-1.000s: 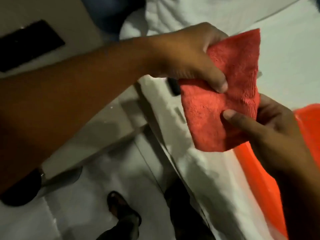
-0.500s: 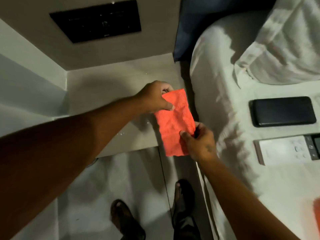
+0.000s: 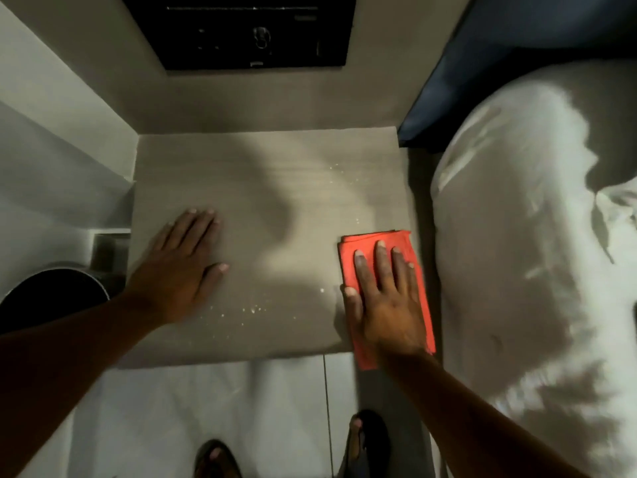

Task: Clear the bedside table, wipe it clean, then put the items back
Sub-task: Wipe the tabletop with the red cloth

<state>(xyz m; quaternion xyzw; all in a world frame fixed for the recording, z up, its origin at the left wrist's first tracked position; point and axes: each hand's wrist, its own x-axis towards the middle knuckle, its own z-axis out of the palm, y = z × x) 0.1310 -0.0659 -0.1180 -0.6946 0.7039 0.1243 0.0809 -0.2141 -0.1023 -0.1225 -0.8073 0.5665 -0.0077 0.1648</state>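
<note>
Nearest, two sandalled feet (image 3: pixel 365 439) stand on the pale floor (image 3: pixel 206 408) below both forearms. The right hand (image 3: pixel 386 298) lies palm down with its fingers (image 3: pixel 381 267) spread flat on a folded red cloth (image 3: pixel 375 241), pressing it onto the bedside table (image 3: pixel 262 188) at the table's right front corner; the near end of the cloth hangs past the front edge under the wrist. The left hand (image 3: pixel 182 267) rests flat and open on the bare tabletop, well apart from the right hand on the table's left side, holding nothing. Between the two hands, nearer the front edge, small white crumbs (image 3: pixel 253 309) lie scattered, and a few more specks sit beyond the cloth. Left of the left forearm is the round rim of a dark bin (image 3: pixel 55 291). Right of the right hand, just beside the table, runs the white bed (image 3: pixel 531 270) with a dark blue headboard (image 3: pixel 482 63) beyond it. Farthest, on the wall past both hands, is a black switch panel (image 3: pixel 241 29).
</note>
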